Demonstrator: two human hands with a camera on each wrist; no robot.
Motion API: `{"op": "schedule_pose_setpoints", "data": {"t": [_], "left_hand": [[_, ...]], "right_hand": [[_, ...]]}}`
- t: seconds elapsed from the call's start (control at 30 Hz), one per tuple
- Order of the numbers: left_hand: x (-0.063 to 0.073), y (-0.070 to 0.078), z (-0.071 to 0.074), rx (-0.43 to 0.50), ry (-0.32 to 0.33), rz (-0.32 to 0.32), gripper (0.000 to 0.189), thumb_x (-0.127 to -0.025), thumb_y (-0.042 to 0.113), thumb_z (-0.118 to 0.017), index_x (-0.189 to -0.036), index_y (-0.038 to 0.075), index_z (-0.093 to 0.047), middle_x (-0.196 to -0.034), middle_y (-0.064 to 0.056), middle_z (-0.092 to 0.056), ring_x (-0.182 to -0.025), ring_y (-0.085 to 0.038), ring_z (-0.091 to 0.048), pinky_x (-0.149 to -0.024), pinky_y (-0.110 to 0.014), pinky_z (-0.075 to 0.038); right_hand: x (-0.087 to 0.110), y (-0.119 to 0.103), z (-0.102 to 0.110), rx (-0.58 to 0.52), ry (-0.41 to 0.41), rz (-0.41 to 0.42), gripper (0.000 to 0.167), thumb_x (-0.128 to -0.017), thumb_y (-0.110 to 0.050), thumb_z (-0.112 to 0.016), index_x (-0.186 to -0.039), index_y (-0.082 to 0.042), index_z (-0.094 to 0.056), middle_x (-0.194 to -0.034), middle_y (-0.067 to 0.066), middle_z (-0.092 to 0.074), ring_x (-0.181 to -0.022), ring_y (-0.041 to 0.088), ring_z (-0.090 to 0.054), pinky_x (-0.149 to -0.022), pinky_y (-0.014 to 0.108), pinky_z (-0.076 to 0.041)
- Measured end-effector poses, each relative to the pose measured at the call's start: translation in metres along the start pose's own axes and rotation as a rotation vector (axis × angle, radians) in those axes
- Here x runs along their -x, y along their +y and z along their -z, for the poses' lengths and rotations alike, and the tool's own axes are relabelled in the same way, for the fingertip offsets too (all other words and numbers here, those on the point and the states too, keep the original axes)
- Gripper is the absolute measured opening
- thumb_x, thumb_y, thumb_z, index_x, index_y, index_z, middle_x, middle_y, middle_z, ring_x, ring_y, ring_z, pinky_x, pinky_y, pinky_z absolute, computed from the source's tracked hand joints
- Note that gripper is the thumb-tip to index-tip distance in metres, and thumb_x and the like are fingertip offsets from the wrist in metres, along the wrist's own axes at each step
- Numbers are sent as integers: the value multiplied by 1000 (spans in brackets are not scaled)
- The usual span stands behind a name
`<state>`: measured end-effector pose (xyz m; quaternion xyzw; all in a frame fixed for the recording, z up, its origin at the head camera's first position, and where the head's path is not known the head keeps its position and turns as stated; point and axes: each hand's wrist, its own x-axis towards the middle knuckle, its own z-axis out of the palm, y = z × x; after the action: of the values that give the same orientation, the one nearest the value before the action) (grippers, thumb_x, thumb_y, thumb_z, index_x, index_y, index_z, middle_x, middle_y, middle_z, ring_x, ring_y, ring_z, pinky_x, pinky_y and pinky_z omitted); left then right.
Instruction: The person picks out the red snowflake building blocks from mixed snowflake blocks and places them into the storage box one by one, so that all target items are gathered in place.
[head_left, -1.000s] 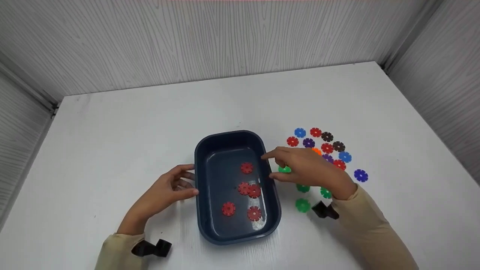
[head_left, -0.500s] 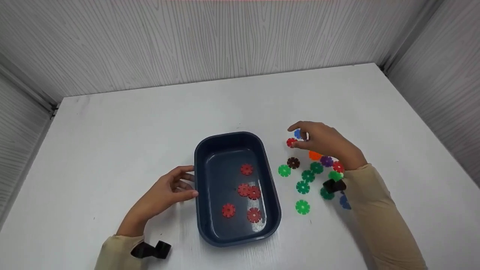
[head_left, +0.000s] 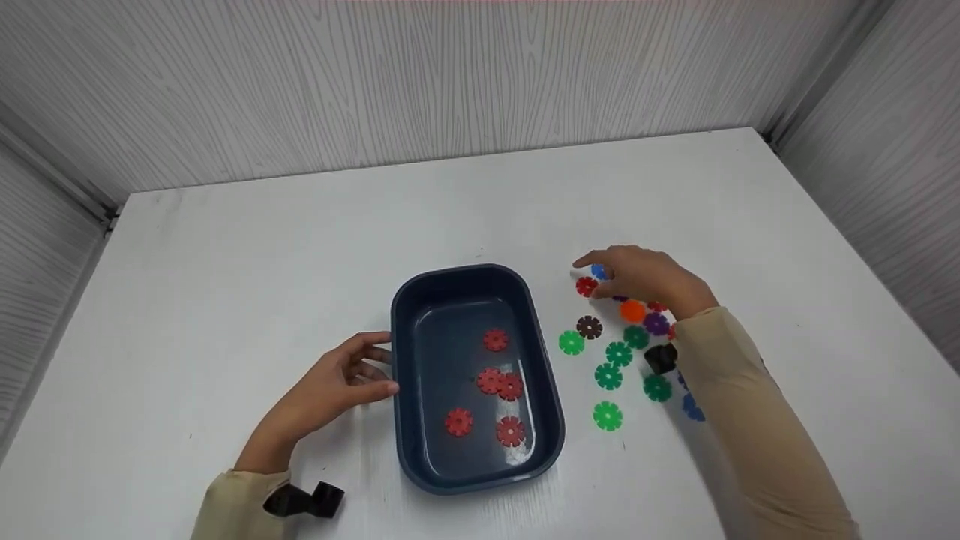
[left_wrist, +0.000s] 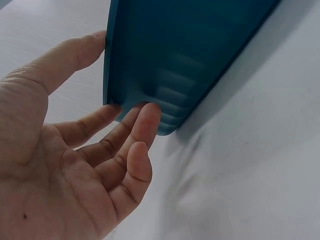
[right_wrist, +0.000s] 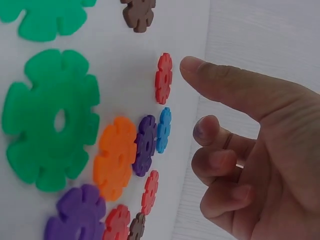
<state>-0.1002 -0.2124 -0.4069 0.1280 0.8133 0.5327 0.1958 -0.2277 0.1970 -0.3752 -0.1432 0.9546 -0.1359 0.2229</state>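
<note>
A dark blue rectangular basin (head_left: 439,349) stands on the white table with several red notched plastic discs (head_left: 495,340) lying in it. My left hand (head_left: 326,386) touches the basin's left side, thumb and fingertips at the wall; in the left wrist view its fingers (left_wrist: 147,122) are loosely bent against the blue side. To the right of the basin, my right hand (head_left: 637,274) hovers over the discs, holding nothing. Its thumb reaches close to a red disc (right_wrist: 163,79), and a blue disc (head_left: 598,271) lies partly beneath the hand.
Green discs (head_left: 607,415), an orange disc (head_left: 632,311), a brown disc (head_left: 589,327) and purple discs (head_left: 657,323) lie scattered right of the basin, some hidden by the right forearm. Pale wood-grain panels (head_left: 450,82) wall the table's back and sides.
My right hand has moved from the basin's right rim to the back of the scattered discs, then stayed about there. The left hand and the basin have kept their places.
</note>
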Motion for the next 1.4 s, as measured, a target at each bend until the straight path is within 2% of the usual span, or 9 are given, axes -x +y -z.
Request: {"op": "schedule_pose_setpoints", "data": {"t": [0.3, 0.53, 0.73, 0.9, 1.03, 1.17, 1.4], "left_hand": [[0, 2, 1, 16, -2, 2, 67, -88, 22, -71, -144, 6, -40, -126, -20, -55, -100, -24, -60, -76, -27, -53], [-1, 1, 3, 3, 2, -4, 66, -88, 23, -71, -143, 7, -41, -125, -19, -56, -101, -25, -60, -78, -27, -53], [-1, 0, 3, -4, 3, -2, 66, -88, 23, -71, -144, 7, -40, -127, -19, -56, -101, -24, -60, -78, -27, -53], [-1, 2, 3, -8, -1, 0, 67, -88, 23, -71, -144, 6, -40, -127, -20, -55, -102, -24, -61, -78, -26, -53], [-1, 2, 3, -16, -3, -2, 66, -88, 23, -71, -144, 6, -40, -126, -19, -56, -101, -24, -61, -78, -26, -52], [-1, 1, 2, -17, -2, -6, 66, -87, 23, -72, -143, 6, -41, -125, -19, -56, -101, -24, -61, -78, -26, -53], [0, -1, 1, 4, -7, 5, 65, -88, 23, -71, -143, 7, -41, -126, -19, -56, -101, -24, -61, -79, -26, -53]], "right_hand": [[-8, -3, -4, 48, -20, -61, 52, -87, -21, -72, -136, -28, -55, -138, 10, -54, -121, 32, -51, -101, 58, -41], [-8, -5, -4, 132, 11, -1, 42, -88, -22, -71, -129, -24, -61, -131, 8, -60, -116, 30, -54, -101, 56, -43], [-7, -9, -7, 207, 46, 69, 33, -90, -23, -70, -122, -19, -65, -120, 8, -66, -103, 27, -60, -96, 51, -48], [-5, -7, -5, 192, 38, 56, 37, -89, -23, -70, -126, -19, -63, -124, 9, -64, -109, 29, -59, -99, 52, -46], [-3, 0, -5, 106, 38, 4, 42, -89, -22, -70, -130, -21, -61, -132, 8, -61, -119, 31, -56, -102, 55, -43], [-3, 4, -6, 55, 32, -12, 41, -90, -22, -69, -130, -21, -62, -131, 7, -62, -119, 31, -55, -102, 56, -42], [-4, 2, -8, 138, 52, 31, 37, -87, -21, -73, -123, -20, -66, -122, 7, -67, -109, 28, -61, -97, 53, -47]]}}
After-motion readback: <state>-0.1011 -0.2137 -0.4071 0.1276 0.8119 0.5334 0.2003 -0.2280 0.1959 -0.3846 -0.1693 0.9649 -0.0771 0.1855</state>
